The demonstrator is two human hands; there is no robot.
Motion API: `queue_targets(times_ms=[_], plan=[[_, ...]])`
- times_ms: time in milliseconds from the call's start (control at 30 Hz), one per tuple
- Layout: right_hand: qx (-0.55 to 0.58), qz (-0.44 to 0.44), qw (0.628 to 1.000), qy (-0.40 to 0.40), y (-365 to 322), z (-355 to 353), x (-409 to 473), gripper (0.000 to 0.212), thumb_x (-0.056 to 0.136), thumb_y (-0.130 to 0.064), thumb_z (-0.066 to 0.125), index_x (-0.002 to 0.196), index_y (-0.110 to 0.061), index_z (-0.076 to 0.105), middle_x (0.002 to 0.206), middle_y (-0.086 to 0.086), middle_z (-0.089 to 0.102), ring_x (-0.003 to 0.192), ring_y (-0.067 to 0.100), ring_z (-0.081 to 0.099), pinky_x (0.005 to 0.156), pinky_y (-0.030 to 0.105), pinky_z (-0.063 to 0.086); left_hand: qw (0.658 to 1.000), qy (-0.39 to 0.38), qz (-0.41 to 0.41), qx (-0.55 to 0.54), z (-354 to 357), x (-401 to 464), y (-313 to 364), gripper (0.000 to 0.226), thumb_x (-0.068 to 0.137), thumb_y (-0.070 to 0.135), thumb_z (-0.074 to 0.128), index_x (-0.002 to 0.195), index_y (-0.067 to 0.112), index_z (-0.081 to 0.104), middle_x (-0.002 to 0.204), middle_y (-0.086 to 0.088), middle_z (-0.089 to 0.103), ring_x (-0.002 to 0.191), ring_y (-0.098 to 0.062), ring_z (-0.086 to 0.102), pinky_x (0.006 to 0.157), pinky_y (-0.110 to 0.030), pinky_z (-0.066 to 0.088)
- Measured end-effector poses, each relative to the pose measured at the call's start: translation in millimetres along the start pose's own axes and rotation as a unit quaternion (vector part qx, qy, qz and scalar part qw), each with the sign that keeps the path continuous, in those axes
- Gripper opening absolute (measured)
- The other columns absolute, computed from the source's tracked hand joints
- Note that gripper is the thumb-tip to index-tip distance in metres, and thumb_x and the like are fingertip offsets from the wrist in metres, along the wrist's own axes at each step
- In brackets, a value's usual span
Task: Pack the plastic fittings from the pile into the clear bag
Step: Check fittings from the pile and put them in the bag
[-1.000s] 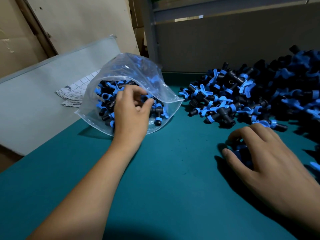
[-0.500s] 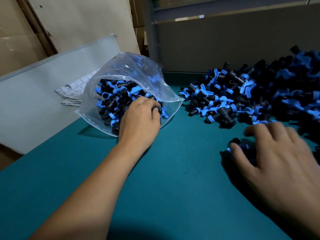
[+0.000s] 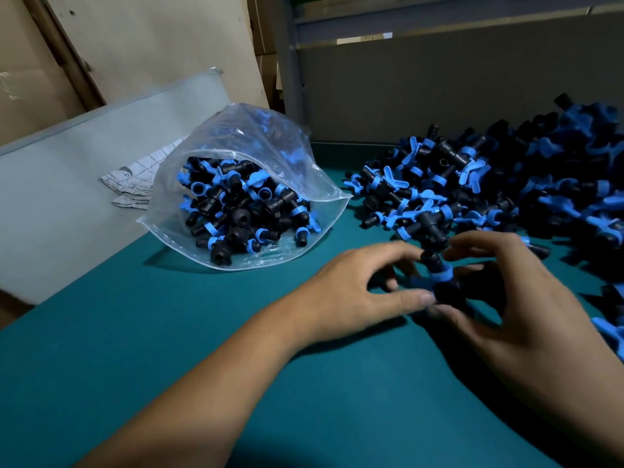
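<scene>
A clear bag [image 3: 243, 194] is lying open-mouthed on the teal table [image 3: 169, 332], part-filled. The left hand [image 3: 351, 292] and right hand [image 3: 499, 298] are both pinching a few fittings [image 3: 439, 275]; the pile [image 3: 506, 190] is sitting right. Loosely gripped pieces may be dropping mid-handover.

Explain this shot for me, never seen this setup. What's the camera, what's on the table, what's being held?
There is no robot here: a person wears a head camera that looks down at their two bare hands. On the teal table lies a clear bag, mouth open toward the camera and partly filled with black-and-blue plastic fittings. A big pile of fittings lies at the right. The left hand and right hand meet in front of the pile, both with fingers curled round a small bunch of fittings.
</scene>
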State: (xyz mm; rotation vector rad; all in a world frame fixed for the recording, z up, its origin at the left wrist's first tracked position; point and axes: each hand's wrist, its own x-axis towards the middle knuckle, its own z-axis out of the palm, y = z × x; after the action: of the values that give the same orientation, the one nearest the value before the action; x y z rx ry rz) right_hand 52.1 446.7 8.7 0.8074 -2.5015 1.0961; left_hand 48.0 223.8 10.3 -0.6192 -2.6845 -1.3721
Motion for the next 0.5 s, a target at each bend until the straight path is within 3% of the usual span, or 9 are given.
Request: queue_targets(times_ms=[100,133,200,267,367,433,500], plan=[[0.033,0.006,0.999,-0.034,0.8,-0.8,0.3,0.062,0.082,-0.020,0.085,0.130,-0.038,0.049,0.118,-0.029,0.067,0.105,-0.013,0.065,0.082,0.002,0.044,0.997,-0.017,-0.023,-0.066,3.9,1.3,2.5,0.028,0.092,0.034,0.078,0.116,0.023,0.071,0.107,-0.009,0.075,0.090,-0.020,0.069,0.088,-0.041,0.057],[0.032,0.003,0.999,-0.044,1.0,0.0,0.6,0.061,0.085,-0.020,0.082,0.133,-0.036,0.048,0.122,-0.034,0.063,0.107,-0.011,0.065,0.084,0.004,0.045,0.995,-0.014,-0.025,-0.093,2.7,1.2,2.0,0.026,0.091,0.030,0.079,0.114,0.021,0.071,0.104,-0.009,0.076,0.088,-0.018,0.069,0.084,-0.037,0.059],[0.027,-0.003,0.998,-0.051,0.1,1.5,2.0,0.057,0.088,-0.021,0.076,0.136,-0.031,0.046,0.121,-0.039,0.062,0.107,-0.003,0.065,0.085,0.005,0.045,0.990,-0.004,-0.014,-0.140,2.2,0.5,2.2,0.023,0.090,0.020,0.082,0.110,0.017,0.070,0.096,0.005,0.076,0.079,-0.001,0.065,0.070,-0.014,0.049],[0.029,-0.001,0.998,-0.055,-1.6,1.3,2.9,0.052,0.090,-0.033,0.067,0.137,-0.032,0.046,0.116,-0.040,0.061,0.101,0.003,0.065,0.082,0.005,0.045,0.987,0.005,-0.006,-0.163,3.1,0.1,5.3,0.026,0.089,0.014,0.083,0.108,0.013,0.067,0.093,0.014,0.072,0.073,0.006,0.059,0.064,-0.005,0.043],[0.040,0.004,0.997,-0.060,-3.3,0.4,2.8,0.056,0.083,-0.060,0.052,0.135,-0.039,0.044,0.105,-0.035,0.066,0.089,0.000,0.067,0.076,0.010,0.047,0.989,0.015,0.014,-0.147,4.3,1.8,6.0,0.022,0.091,0.013,0.081,0.106,0.011,0.065,0.091,0.013,0.067,0.079,-0.003,0.059,0.074,-0.016,0.047],[0.046,0.015,0.998,-0.040,-2.7,0.8,2.0,0.056,0.081,-0.063,0.056,0.132,-0.042,0.045,0.102,-0.033,0.069,0.088,-0.002,0.068,0.078,0.012,0.048,0.987,0.026,0.011,-0.159,2.7,2.1,5.0,0.015,0.093,0.012,0.078,0.102,0.013,0.066,0.089,0.009,0.067,0.080,-0.007,0.060,0.076,-0.022,0.049],[0.055,0.023,0.998,-0.016,-0.2,0.4,1.9,0.051,0.083,-0.061,0.061,0.128,-0.044,0.047,0.100,-0.027,0.072,0.088,0.001,0.070,0.078,0.018,0.052,0.978,0.045,-0.005,-0.204,-0.5,1.4,4.5,0.013,0.093,0.008,0.076,0.099,0.015,0.067,0.085,0.007,0.070,0.075,-0.007,0.063,0.069,-0.017,0.049]])
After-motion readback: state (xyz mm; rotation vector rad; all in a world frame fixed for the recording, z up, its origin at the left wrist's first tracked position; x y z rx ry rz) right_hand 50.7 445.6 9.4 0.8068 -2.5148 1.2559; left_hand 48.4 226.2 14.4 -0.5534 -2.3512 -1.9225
